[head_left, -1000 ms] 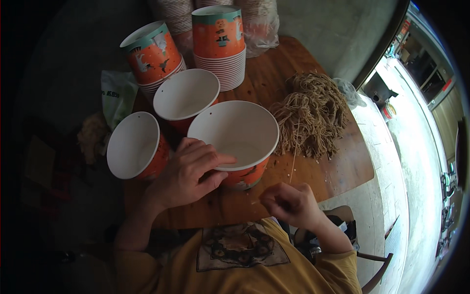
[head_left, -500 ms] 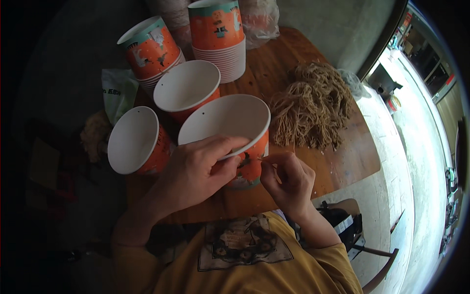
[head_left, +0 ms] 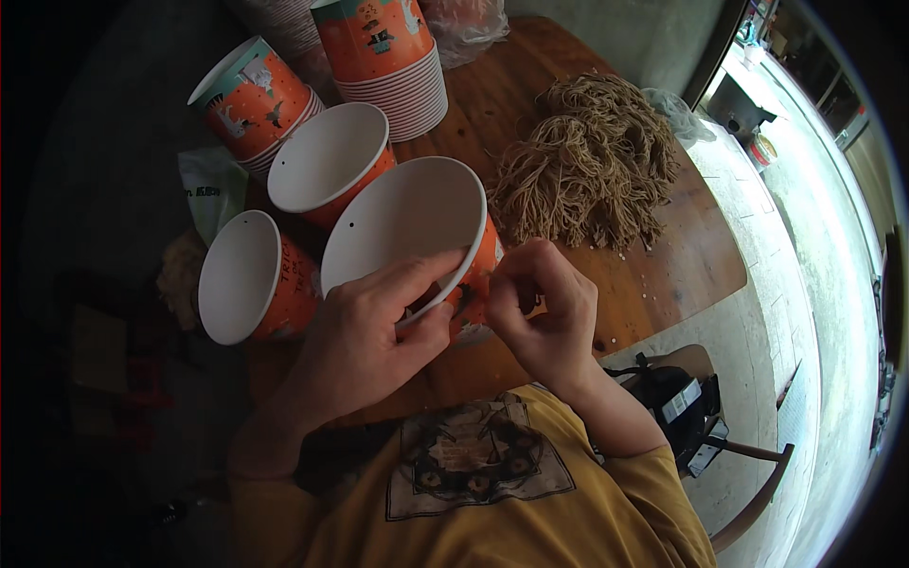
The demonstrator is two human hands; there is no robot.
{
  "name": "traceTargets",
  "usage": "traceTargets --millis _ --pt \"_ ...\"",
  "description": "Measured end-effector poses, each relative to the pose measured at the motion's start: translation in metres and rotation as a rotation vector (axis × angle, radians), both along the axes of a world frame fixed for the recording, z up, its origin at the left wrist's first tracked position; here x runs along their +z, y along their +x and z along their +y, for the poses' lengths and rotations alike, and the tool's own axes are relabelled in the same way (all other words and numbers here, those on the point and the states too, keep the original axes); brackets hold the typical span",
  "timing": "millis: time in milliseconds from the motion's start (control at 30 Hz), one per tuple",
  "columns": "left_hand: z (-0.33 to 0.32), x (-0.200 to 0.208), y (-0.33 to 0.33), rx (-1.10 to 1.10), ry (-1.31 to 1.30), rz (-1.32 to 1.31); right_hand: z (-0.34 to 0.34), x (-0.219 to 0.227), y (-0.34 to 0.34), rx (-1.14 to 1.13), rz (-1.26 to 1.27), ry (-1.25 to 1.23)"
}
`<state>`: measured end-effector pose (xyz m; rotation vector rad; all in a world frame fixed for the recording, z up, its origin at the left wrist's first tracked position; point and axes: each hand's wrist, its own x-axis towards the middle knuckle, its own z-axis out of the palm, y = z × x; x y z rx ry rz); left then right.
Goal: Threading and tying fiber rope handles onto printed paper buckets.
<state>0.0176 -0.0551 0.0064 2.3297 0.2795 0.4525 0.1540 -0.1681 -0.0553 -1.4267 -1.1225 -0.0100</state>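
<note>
An orange paper bucket with a white inside and a small hole near its far rim tilts toward me at the table's front. My left hand clamps its right-hand rim, fingers inside and thumb outside. Right beside the printed outer wall, my right hand is closed in a pinch. The thin strand of twine at its fingertips is mostly hidden now. A second bucket leans just behind, and a third bucket lies tipped at the left. Both have a small hole near the rim.
A heap of brown twine lies on the wooden table, at the right. Stacked buckets stand at the back, another tilted stack to their left. Clear plastic bags sit behind. A chair is at my lower right.
The view has shifted, so table things sit higher and mostly further left. My right hand has turned and risen slightly along the bucket's side. My left hand keeps its hold on the rim.
</note>
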Motion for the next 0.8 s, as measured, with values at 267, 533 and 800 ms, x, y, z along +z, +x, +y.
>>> traceTargets --millis 267,533,800 --pt "-0.010 -0.005 0.012 -0.017 -0.104 -0.202 -0.010 0.004 -0.005 0.331 0.673 -0.057" --pt "-0.001 -0.013 0.013 -0.040 0.342 -0.229 -0.014 0.003 -0.004 0.338 0.583 -0.159" --pt "-0.004 -0.013 0.013 -0.039 0.518 -0.234 -0.012 -0.005 -0.006 0.148 0.095 -0.018"
